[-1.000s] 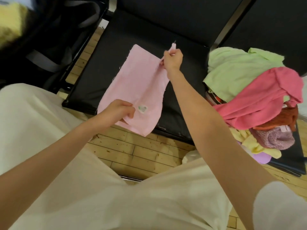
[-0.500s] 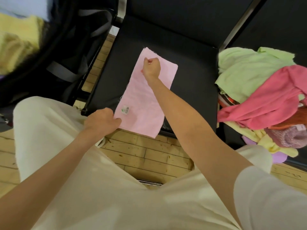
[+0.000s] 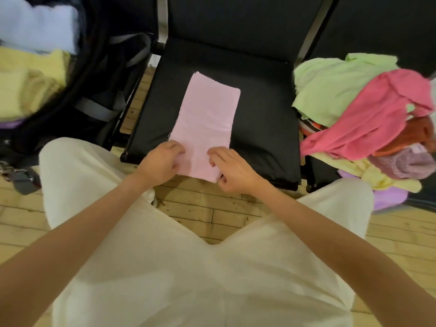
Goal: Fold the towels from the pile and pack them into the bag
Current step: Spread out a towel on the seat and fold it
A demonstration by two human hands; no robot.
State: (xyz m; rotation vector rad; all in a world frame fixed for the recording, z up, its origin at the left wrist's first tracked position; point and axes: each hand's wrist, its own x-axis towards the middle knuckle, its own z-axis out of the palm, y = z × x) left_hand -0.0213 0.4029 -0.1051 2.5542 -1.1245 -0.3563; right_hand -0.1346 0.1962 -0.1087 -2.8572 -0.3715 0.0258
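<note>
Pale pink towel (image 3: 205,119) lies flat, folded into a long narrow strip, on the black chair seat (image 3: 264,119) in the middle; its near end hangs just over the seat's front edge. Both hands sit at that near end. Left hand (image 3: 160,165) is on the near-left corner, fingers (image 3: 174,147) curled onto the cloth, thumb side tucked at the edge; looks like a pinch on the corner. Right hand (image 3: 232,172) is at the near-right corner, fingers (image 3: 215,153) bent w/ tips on top of the towel, thumb under the hanging edge, so the corner is pinched between them. Far end of the towel is well apart from both hands, untouched.

Right chair carries the pile: light green towel (image 3: 335,90) on top at the back, hot pink towel (image 3: 368,119) draped across it, orange towel (image 3: 422,135) beside that, mauve fuzzy towel (image 3: 401,164), pale yellow towel (image 3: 377,178) and lilac towel (image 3: 387,198) lower down at the front. Pile is near the right hand but not touching.

Left side: black bag (image 3: 77,95) w/ grey straps, open, holding folded pale yellow towels (image 3: 26,88) and a light blue towel (image 3: 35,22); blurry. Wood floor (image 3: 200,206) below. Person's cream trousers (image 3: 165,267) fill the foreground. Nothing lies between hands and towel.
</note>
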